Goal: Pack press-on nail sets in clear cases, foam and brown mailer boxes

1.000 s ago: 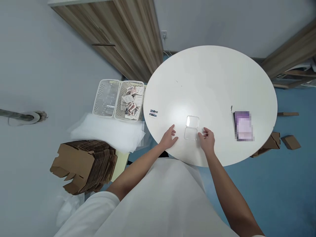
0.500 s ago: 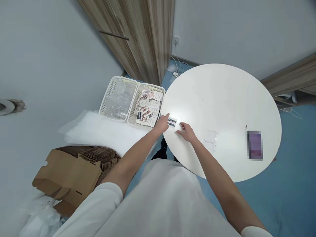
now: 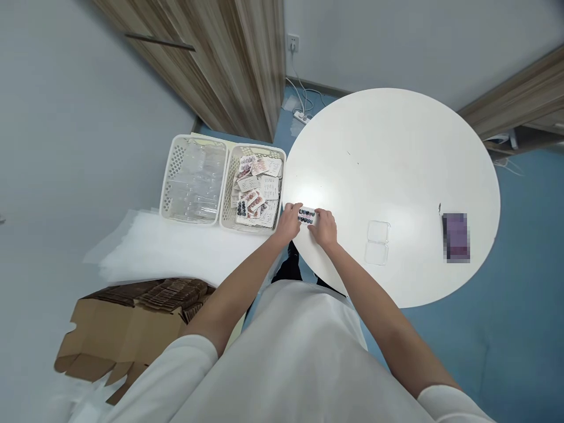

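Between my hands is a small white card (image 3: pixel 307 216) with two rows of dark, shiny, bead-like pieces. My left hand (image 3: pixel 289 223) grips its left end, and my right hand (image 3: pixel 325 227) has closed on its right end. Both hands are over the near left edge of the round white table (image 3: pixel 396 147). To the right of my right hand lies an open clear plastic case (image 3: pixel 377 242), its two halves spread flat. Left of the table, a white basket (image 3: pixel 282 154) holds many similar cards (image 3: pixel 259 191), some with coloured pieces and some with printed text.
A second white basket (image 3: pixel 165 200) holds clear plastic cases (image 3: pixel 200 179). White foam sheets (image 3: pixel 176 249) lie in front of the baskets, with folded cardboard boxes (image 3: pixel 123 329) nearer me. A blurred purple item (image 3: pixel 457 238) rests at the table's right. A power strip (image 3: pixel 302 117) lies on the floor behind.
My right hand has moved left from beside the card and taken hold of its right end. My left hand stays at the other end. The camera view has shifted slightly.
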